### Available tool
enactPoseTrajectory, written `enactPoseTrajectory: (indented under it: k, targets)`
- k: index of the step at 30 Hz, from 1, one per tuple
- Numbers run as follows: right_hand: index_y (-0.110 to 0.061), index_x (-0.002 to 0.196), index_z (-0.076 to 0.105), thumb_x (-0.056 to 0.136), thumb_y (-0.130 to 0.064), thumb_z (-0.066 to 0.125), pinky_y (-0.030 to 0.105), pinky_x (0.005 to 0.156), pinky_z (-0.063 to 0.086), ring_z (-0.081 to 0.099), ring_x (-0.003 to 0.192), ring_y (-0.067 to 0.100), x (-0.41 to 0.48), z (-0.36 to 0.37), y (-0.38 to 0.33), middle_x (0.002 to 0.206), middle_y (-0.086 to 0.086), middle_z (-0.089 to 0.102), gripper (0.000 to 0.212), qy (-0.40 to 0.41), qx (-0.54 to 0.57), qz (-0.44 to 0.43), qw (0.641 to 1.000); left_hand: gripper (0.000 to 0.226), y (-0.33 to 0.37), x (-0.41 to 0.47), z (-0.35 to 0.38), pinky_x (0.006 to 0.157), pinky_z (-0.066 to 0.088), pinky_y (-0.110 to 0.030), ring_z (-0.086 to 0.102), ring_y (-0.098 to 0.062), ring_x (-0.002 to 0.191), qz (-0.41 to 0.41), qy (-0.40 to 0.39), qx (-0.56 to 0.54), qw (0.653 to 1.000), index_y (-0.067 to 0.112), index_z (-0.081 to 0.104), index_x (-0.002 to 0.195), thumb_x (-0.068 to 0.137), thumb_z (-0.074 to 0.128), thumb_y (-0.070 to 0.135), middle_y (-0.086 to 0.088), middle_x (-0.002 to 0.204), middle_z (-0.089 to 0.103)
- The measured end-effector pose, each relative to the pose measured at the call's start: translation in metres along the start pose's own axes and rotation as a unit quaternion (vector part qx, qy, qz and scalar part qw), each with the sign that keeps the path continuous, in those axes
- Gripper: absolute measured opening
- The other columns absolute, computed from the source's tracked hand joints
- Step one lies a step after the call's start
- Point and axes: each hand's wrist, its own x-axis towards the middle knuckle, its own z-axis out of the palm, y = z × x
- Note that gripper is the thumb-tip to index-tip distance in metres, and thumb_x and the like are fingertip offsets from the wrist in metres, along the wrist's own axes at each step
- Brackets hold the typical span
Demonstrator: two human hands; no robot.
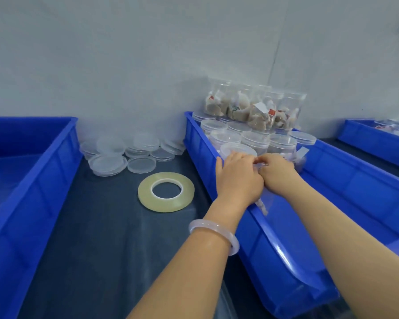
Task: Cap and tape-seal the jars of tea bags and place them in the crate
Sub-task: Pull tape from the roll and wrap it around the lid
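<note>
Both my forearms stretch forward and meet over the left wall of the middle blue crate [199,147]. My left hand [238,180] wraps knuckles-up round a clear jar [264,203] held just above that wall, while my right hand [278,172] curls its fingers onto the jar's far end, just in front of the capped jars [256,140] standing inside. The tape roll [166,192] lies flat on the dark table [97,226], left of the crate.

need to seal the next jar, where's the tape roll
In the head view the tape roll lies flat on the dark table, left of the jar crate, in front of the loose lids.
</note>
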Motion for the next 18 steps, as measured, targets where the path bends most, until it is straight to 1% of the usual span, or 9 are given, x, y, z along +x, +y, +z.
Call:
enactPoseTrajectory:
  k: [2,3,5,8,11,12,14,16,18]
  targets:
    - [-0.015,0.119,0.059,0.092,-0.020,0.047,0.041,0.106,0.030,0.040,0.127,0.034,-0.008,-0.005,-0.011,0.128,0.012,0.055,0.030,0.063,-0.137,-0.050,0.987,0.037,0.005,-0.010,-0.010,0.115,0.015,-0.037,0.040,-0.021,0.128,-0.008,0.014,-0.080,0.997,0.014,0.058,0.125,0.093,0.040,0.007,-0.005,0.130,0.054]
    - [-0.012,0.118,0.059,0.091,-0.018,0.049,0.038,0.106,0.027,0.040,0.126,0.034,-0.013,-0.007,-0.020,0.127,0.013,0.056,0.030,0.093,-0.151,-0.103,0.979,0.038,0.005,-0.015,-0.021,0.112,0.023,-0.034,0.042,-0.022,0.128,-0.017,0.031,-0.123,0.992,0.011,0.057,0.127,0.093,0.040,0.005,-0.007,0.131,0.054]
    - [-0.002,0.110,0.061,0.087,-0.009,0.052,0.035,0.096,0.031,0.051,0.115,0.036,-0.019,-0.013,-0.051,0.116,0.020,0.062,0.027,0.116,-0.066,-0.209,0.969,0.039,0.002,-0.022,-0.057,0.106,0.032,-0.032,0.045,-0.025,0.127,-0.027,0.079,-0.151,0.985,0.008,0.055,0.129,0.092,0.043,0.004,-0.012,0.133,0.055]
    - [-0.001,0.116,0.059,0.086,-0.005,0.055,0.035,0.088,0.037,0.057,0.111,0.035,-0.023,-0.021,-0.121,0.115,0.021,0.064,0.030,0.098,0.101,-0.299,0.944,0.036,-0.003,-0.025,-0.136,0.100,0.038,-0.033,0.050,-0.030,0.123,-0.030,0.127,-0.045,0.991,0.007,0.058,0.125,0.091,0.047,0.005,-0.015,0.129,0.059]
    - [0.004,0.125,0.050,0.091,-0.001,0.049,0.023,0.077,0.030,0.052,0.113,0.029,-0.030,-0.007,-0.200,0.100,0.014,0.060,0.034,0.080,0.152,-0.344,0.923,0.025,-0.002,-0.039,-0.216,0.069,0.041,-0.026,0.058,-0.030,0.104,-0.058,0.174,0.099,0.978,0.004,0.063,0.108,0.093,0.044,0.010,-0.016,0.111,0.065]
    - [0.005,0.124,0.050,0.092,-0.001,0.049,0.018,0.069,0.026,0.052,0.104,0.026,-0.037,0.000,-0.226,0.089,0.005,0.057,0.033,0.065,0.188,-0.355,0.914,0.025,-0.006,-0.047,-0.238,0.060,0.036,-0.026,0.058,-0.030,0.100,-0.069,0.185,0.146,0.969,0.002,0.063,0.104,0.093,0.043,0.010,-0.016,0.108,0.065]
    - [0.001,0.122,0.054,0.089,-0.005,0.053,0.014,0.064,0.027,0.053,0.095,0.020,-0.063,0.019,-0.272,0.093,0.000,0.058,0.033,0.022,0.252,-0.395,0.883,0.028,-0.027,-0.067,-0.274,0.066,0.036,-0.027,0.056,-0.033,0.108,-0.109,0.188,0.242,0.946,0.000,0.062,0.111,0.095,0.042,0.011,-0.020,0.117,0.062]
    - [-0.003,0.122,0.056,0.086,-0.015,0.057,0.021,0.073,0.039,0.059,0.106,0.025,-0.091,0.043,-0.301,0.114,0.010,0.064,0.038,-0.086,0.253,-0.452,0.851,0.029,-0.058,-0.097,-0.301,0.073,0.036,-0.030,0.057,-0.033,0.109,-0.198,0.140,0.319,0.916,0.001,0.060,0.116,0.095,0.043,0.011,-0.021,0.122,0.061]
    - [-0.011,0.123,0.055,0.080,-0.033,0.065,0.032,0.086,0.047,0.059,0.110,0.023,-0.118,0.069,-0.315,0.119,0.006,0.063,0.049,-0.222,0.206,-0.489,0.818,0.029,-0.090,-0.130,-0.314,0.071,0.038,-0.031,0.059,-0.030,0.100,-0.306,0.037,0.368,0.877,0.001,0.061,0.115,0.091,0.047,0.006,-0.019,0.117,0.063]
